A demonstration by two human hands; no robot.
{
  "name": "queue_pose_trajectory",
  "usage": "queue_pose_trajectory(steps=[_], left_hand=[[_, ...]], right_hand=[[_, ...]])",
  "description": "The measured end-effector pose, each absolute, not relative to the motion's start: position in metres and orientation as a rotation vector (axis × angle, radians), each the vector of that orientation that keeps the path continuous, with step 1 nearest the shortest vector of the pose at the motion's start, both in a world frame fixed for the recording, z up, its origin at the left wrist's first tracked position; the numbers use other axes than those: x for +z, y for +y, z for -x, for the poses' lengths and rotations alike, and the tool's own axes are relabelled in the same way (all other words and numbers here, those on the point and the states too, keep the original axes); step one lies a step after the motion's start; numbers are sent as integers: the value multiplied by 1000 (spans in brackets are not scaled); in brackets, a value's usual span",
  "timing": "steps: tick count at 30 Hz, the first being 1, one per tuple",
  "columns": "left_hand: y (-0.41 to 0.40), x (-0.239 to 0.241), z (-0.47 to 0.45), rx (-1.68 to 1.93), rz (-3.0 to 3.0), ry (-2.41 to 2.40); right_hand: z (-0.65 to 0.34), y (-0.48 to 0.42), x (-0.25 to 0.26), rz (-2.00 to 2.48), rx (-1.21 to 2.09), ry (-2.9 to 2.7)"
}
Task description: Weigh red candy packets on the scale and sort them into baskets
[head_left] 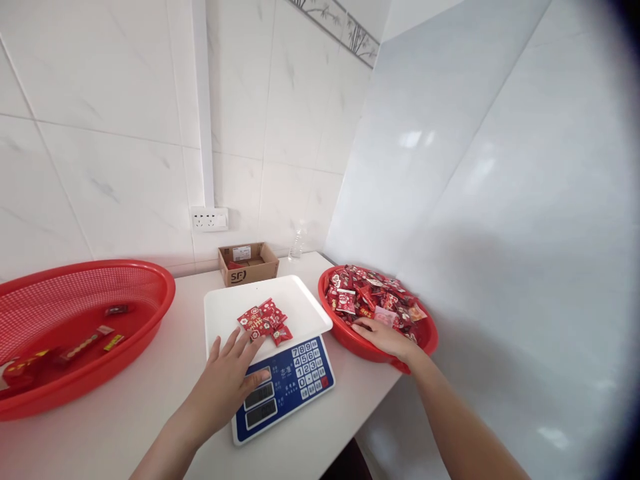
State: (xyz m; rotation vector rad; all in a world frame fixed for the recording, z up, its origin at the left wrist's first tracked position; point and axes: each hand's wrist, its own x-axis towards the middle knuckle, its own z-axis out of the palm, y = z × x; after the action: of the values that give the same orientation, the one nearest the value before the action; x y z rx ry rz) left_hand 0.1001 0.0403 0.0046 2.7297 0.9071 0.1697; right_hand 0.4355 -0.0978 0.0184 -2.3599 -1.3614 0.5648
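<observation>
A blue and white digital scale (285, 390) stands on the table, with several red candy packets (263, 320) lying on its white weighing pan (295, 300). My left hand (225, 373) is over the scale's near left side, fingers spread, fingertips at the pan's front edge close to the packets. It holds nothing that I can see. To the right, a red plastic basin (345, 337) is heaped with small wrapped candies (373, 300), mostly red. My right hand (383, 337) reaches over the basin's near rim onto the candies. Its fingers look loosely extended, and their undersides are hidden.
A large red mesh basket (150, 313) at the left holds a few wrapped snacks (85, 347). Behind the scale sit a small open cardboard box (253, 267) and a clear plastic bottle (297, 241). Tiled wall with a socket (210, 219) closes the back; a smooth panel rises at right.
</observation>
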Motion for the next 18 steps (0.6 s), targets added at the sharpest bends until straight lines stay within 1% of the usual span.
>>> queue_pose_trajectory(steps=[5, 10, 14, 18], left_hand=[[40, 6, -100, 123, -2726, 916], [40, 8, -98, 89, -2719, 915], [41, 8, -99, 84, -2728, 908], [40, 7, -100, 107, -2732, 907]], right_hand=[[-436, -100, 24, 2323, 734, -1364], [-441, -101, 20, 2255, 751, -1288], [-442, -101, 16, 2277, 669, -1255], [-443, -99, 10, 2320, 479, -1229]])
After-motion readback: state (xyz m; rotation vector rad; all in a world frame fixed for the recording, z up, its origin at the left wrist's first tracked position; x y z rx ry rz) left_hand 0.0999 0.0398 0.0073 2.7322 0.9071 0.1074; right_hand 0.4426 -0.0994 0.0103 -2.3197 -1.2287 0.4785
